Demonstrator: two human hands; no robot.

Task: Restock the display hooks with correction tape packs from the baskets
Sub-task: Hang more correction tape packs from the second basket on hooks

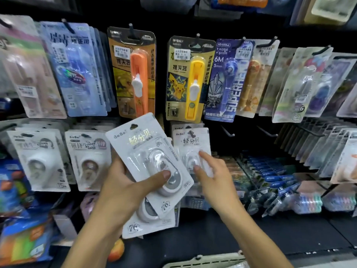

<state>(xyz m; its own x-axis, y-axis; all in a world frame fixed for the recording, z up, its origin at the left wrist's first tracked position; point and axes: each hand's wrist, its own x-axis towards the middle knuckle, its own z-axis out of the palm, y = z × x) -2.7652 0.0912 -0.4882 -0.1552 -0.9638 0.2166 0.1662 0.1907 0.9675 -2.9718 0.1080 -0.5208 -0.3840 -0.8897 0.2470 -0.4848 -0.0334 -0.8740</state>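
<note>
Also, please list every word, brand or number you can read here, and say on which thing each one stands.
"BoBo", "轻分贝", "76": white pack gripped in the left hand.
"轻分贝": hanging white pack that the right hand touches.
"76": lower held pack.
"推夹器": orange pack and yellow pack.
"6M", "5mm", "SUPERHERO": blue pack.
"15": left white pack.
Price stickers and small print: too blurred.

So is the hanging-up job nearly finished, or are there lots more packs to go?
Partly done. One matching white pack already hangs on its hook, and the right hand touches it. The left hand grips at least two more packs, not yet hung. Two hooks beside it look bare. What the basket holds is unclear.
</note>
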